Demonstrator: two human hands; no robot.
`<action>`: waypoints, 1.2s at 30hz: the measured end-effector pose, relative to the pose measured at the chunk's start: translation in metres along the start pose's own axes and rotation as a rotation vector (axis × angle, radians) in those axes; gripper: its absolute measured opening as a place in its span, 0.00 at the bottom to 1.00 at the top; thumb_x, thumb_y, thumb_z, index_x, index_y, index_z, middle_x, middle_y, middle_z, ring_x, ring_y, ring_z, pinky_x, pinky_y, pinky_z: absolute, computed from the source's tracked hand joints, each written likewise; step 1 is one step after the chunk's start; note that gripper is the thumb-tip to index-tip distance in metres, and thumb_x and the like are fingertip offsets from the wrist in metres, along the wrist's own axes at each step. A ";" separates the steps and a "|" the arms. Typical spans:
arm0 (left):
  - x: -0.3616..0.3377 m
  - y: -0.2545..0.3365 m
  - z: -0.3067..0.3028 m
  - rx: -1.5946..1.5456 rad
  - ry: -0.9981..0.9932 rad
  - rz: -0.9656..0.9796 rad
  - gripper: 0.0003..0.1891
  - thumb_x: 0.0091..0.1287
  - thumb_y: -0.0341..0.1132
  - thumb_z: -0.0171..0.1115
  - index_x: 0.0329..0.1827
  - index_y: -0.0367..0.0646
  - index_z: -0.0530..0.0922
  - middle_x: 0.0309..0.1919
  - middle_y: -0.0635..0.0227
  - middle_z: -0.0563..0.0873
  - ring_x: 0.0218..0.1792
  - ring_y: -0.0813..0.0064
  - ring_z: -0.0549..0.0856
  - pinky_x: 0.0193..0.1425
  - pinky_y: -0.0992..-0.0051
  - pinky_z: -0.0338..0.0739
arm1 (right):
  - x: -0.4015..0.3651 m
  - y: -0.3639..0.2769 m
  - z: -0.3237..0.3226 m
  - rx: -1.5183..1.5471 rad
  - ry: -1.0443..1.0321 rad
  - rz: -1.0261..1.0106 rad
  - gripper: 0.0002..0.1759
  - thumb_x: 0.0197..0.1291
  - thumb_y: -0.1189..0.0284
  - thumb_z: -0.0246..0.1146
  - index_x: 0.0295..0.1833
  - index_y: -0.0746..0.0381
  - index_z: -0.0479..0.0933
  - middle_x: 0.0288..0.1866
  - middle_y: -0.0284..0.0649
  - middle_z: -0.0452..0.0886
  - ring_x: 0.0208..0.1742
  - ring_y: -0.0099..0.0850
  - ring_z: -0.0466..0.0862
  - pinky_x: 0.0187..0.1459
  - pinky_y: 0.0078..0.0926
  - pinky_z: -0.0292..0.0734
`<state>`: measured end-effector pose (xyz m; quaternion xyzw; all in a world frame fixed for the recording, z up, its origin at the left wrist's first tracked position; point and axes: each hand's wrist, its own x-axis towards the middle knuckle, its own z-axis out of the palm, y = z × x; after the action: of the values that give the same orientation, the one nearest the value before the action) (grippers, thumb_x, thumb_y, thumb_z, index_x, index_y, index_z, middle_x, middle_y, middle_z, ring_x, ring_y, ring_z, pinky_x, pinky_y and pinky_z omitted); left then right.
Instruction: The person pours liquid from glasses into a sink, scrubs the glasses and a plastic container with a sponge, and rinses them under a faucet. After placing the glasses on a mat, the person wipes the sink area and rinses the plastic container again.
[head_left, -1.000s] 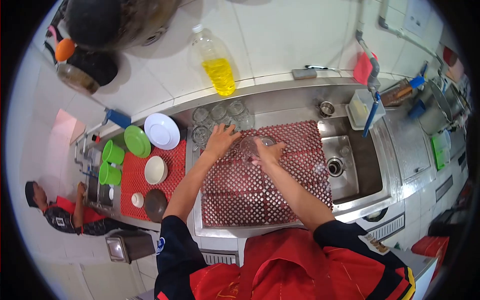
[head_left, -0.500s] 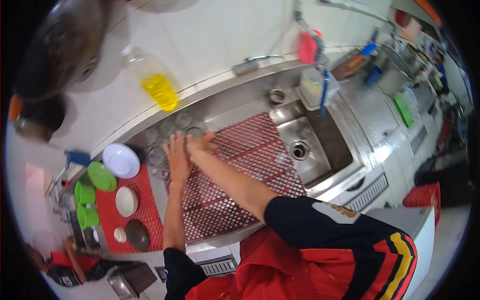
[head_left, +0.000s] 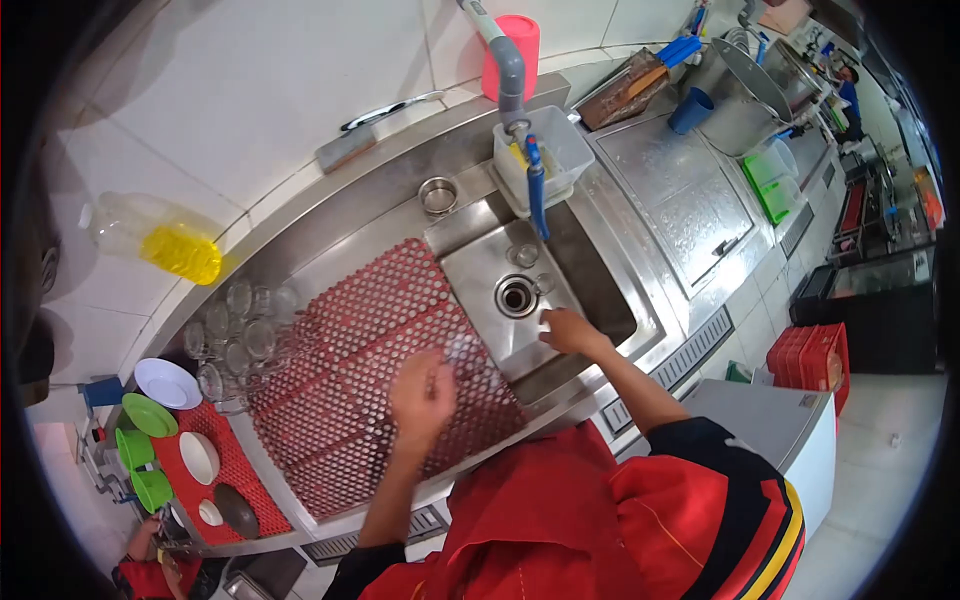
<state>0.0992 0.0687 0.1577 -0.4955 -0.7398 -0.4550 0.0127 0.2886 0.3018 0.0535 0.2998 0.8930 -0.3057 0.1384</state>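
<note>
My right hand (head_left: 573,332) hangs over the near side of the steel sink (head_left: 622,325), fingers slightly curled and a little apart, with nothing visible in them. Just beyond its fingertips, by the drain (head_left: 517,296), are a clear glass (head_left: 543,284) and another glass (head_left: 522,256). My left hand (head_left: 423,395) is above the red perforated mat (head_left: 350,350), smeared by motion, so its fingers are not clear. Several clear glasses (head_left: 238,356) stand grouped at the mat's far left corner, apart from both hands.
A blue-handled tap (head_left: 537,190) reaches over the sink beside a clear plastic tub (head_left: 560,150). A bottle of yellow liquid (head_left: 180,254) stands behind the counter. Bowls, a white plate (head_left: 168,384) and green cups (head_left: 152,490) are at left. Another person (head_left: 150,570) is at lower left.
Both hands have left the group of glasses and moved right. My right hand is now over the sink, my left over the mat. The view has swung right.
</note>
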 end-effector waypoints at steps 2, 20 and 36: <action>-0.002 0.018 0.114 -0.291 -0.153 -0.280 0.11 0.58 0.29 0.67 0.42 0.39 0.79 0.35 0.58 0.85 0.36 0.62 0.85 0.42 0.66 0.80 | -0.003 0.036 -0.026 0.023 0.002 0.031 0.17 0.57 0.68 0.62 0.49 0.65 0.76 0.46 0.55 0.81 0.49 0.53 0.81 0.52 0.47 0.77; -0.013 -0.082 0.434 -0.144 0.050 -0.726 0.28 0.51 0.30 0.71 0.55 0.35 0.70 0.40 0.51 0.82 0.44 0.50 0.82 0.53 0.61 0.74 | 0.020 0.018 -0.249 0.404 0.308 -0.368 0.19 0.57 0.83 0.64 0.56 0.65 0.75 0.49 0.47 0.79 0.47 0.40 0.85 0.49 0.31 0.78; -0.003 -0.077 0.319 -1.079 -0.306 -1.386 0.15 0.62 0.37 0.63 0.49 0.40 0.76 0.36 0.67 0.79 0.41 0.70 0.81 0.46 0.55 0.83 | 0.181 -0.019 -0.246 -0.060 0.176 -0.206 0.24 0.53 0.66 0.61 0.56 0.60 0.70 0.49 0.56 0.80 0.56 0.58 0.75 0.52 0.48 0.75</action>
<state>0.1814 0.2785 -0.0814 0.0693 -0.5519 -0.5756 -0.5994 0.1190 0.5261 0.1747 0.2277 0.9366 -0.2638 0.0362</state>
